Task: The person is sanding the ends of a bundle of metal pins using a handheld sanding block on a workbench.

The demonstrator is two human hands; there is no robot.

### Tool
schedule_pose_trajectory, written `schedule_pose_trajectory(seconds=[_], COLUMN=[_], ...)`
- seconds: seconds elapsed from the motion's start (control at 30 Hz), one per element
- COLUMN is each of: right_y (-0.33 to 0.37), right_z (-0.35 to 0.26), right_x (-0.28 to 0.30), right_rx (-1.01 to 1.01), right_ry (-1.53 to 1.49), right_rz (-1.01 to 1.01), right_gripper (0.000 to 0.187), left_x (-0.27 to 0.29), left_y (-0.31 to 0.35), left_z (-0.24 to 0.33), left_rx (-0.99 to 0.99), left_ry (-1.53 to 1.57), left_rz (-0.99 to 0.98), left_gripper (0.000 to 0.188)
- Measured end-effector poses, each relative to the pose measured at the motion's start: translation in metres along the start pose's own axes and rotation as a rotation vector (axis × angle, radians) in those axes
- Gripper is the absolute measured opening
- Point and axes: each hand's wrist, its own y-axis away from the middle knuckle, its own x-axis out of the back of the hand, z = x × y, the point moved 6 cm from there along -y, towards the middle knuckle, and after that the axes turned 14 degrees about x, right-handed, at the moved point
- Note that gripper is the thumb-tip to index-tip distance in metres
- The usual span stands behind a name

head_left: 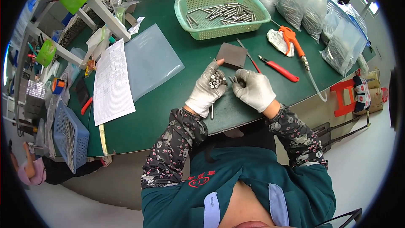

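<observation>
Centrally: Metal Pins in Two Gloved Hands

At frame centre, the left hand (203,89) curls around a bundle of metal pins (216,80), ends showing; the right hand (257,90) is nearly closed, fingertips pinching pin-like pieces, number unclear. A loose pin (212,111) lies below the left hand. Just above the hands, a dark block (232,55) stands before a green basket (221,33) of rods. Red-handled cutters (282,70) and an orange air gun (292,39) occupy the right; paper (113,84) and plastic film (152,61), the left.
</observation>
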Motion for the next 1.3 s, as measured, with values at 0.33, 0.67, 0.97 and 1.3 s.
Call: schedule_pose_trajectory(seconds=[0.33, 0.67, 0.97, 1.3], right_y=[0.005, 0.005, 0.006, -0.01], right_z=[0.02, 0.021, 0.022, -0.03], right_x=[-0.025, -0.024, -0.012, 0.004], right_rx=[-0.087, -0.024, -0.126, 0.554], right_ry=[-0.64, -0.479, -0.832, 0.027], right_rz=[0.32, 0.318, 0.577, 0.511], right_gripper=[0.027, 0.028, 0.013, 0.026], left_x=[0.001, -0.002, 0.004, 0.018], left_y=[-0.005, -0.005, -0.006, -0.01], left_z=[-0.004, 0.003, 0.003, 0.002], left_rx=[0.006, -0.083, 0.013, 0.145], left_ry=[-0.09, -0.158, -0.042, 0.46], left_rz=[0.04, 0.042, 0.064, 0.006], left_gripper=[0.071, 0.082, 0.075, 0.061])
